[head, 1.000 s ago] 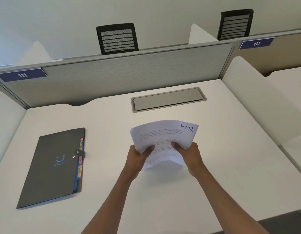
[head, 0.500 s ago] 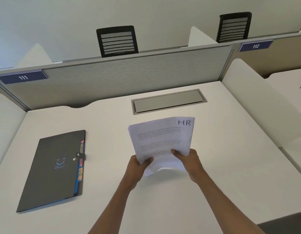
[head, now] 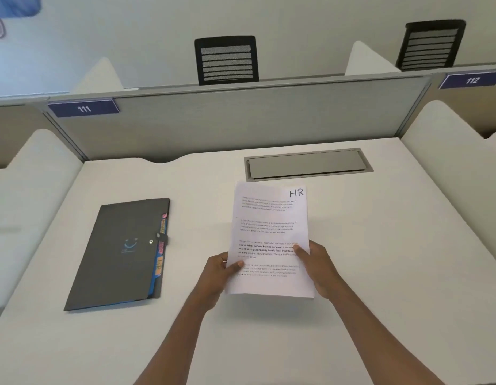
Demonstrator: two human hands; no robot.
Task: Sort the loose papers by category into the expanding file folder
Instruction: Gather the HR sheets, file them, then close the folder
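Both hands, left hand point(head: 219, 270) and right hand point(head: 316, 263), pinch the HR papers point(head: 269, 234) at centre frame; the closed folder point(head: 121, 254) at left needs unclasping first, keeping sheets squared.

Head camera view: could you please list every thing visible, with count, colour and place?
Printed paper stack marked "HR": one, white, held above desk middle.
Flat expanding file folder, coloured tabs: one, dark grey, closed, desk left.
Desk: one, white, under everything.
Rectangular cable hatch: one, grey, desk rear.
Partition panel: one, grey, behind desk.
Number plates 111, 112: two, blue, on partitions.
Mesh chair backs: two, black, beyond partition.
Left hand: one, grips stack's left edge.
Right hand: one, grips stack's right edge.
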